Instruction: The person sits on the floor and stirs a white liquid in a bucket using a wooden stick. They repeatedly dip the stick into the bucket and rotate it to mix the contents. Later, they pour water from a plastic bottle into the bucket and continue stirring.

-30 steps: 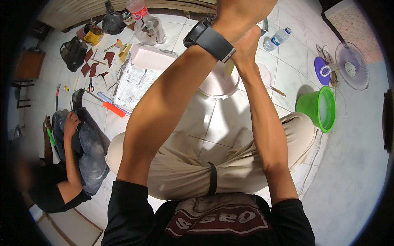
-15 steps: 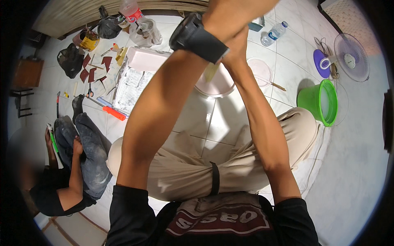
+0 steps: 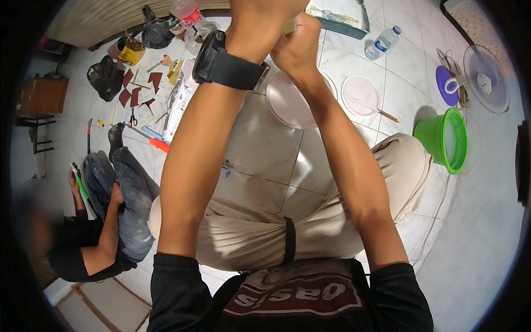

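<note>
Both my arms reach away over the floor, with the hands close together at the top edge. My left hand (image 3: 268, 19), below a black wristwatch (image 3: 224, 66), is partly cut off by the picture's edge, and its fingers are hidden. Just beside it my right hand (image 3: 298, 47) is closed, fingers curled in. A yellowish-green sliver (image 3: 290, 26) shows between the hands; its kind cannot be made out. Under the right wrist stands a round tub of pale pink paint (image 3: 290, 102). To its right lies a pink-coated round lid (image 3: 360, 94) with a thin wooden-handled tool (image 3: 387, 115) across it.
A paint-smeared tray (image 3: 345, 25) lies at the far right, near a water bottle (image 3: 383, 43). Further right are a fan (image 3: 478, 83) and a green bucket (image 3: 449, 141). At left are sandpaper pieces (image 3: 134, 97), scissors (image 3: 133, 119) and a seated person (image 3: 113, 221) holding a green-handled tool.
Both hands have moved up and away from me, past the tub. More of the tub and the far tray now shows. The yellowish thing below the hands is now mostly hidden.
</note>
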`<state>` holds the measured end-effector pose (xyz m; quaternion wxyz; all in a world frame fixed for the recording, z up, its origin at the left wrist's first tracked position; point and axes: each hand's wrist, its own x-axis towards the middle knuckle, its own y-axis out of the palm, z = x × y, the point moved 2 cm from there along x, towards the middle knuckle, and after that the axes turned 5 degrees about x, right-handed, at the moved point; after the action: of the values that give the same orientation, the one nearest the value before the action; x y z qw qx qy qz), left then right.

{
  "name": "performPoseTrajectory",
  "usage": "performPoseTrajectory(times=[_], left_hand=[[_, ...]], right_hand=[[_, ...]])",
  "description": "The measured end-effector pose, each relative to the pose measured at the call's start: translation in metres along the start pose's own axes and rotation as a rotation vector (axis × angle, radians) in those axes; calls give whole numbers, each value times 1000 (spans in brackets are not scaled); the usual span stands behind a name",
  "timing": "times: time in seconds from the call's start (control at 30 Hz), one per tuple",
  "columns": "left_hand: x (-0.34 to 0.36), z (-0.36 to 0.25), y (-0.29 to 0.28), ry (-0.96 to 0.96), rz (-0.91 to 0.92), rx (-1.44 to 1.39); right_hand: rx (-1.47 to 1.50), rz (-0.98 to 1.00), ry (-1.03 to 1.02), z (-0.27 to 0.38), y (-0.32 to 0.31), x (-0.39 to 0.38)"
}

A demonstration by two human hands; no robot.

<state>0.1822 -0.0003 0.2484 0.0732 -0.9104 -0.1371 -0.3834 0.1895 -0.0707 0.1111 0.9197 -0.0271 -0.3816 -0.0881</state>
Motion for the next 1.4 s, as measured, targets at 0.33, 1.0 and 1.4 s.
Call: performPoseTrajectory(times=[0.33, 1.0, 1.4], left_hand=[[-13, -31, 42, -142, 112, -68], [-20, -29, 44, 71, 120, -117], [-3, -9, 37, -308, -28, -161]], right_hand=[[163, 65, 250, 26, -34, -5], [270, 3, 178, 41, -29, -3], [-99, 57, 132, 22, -37, 9]])
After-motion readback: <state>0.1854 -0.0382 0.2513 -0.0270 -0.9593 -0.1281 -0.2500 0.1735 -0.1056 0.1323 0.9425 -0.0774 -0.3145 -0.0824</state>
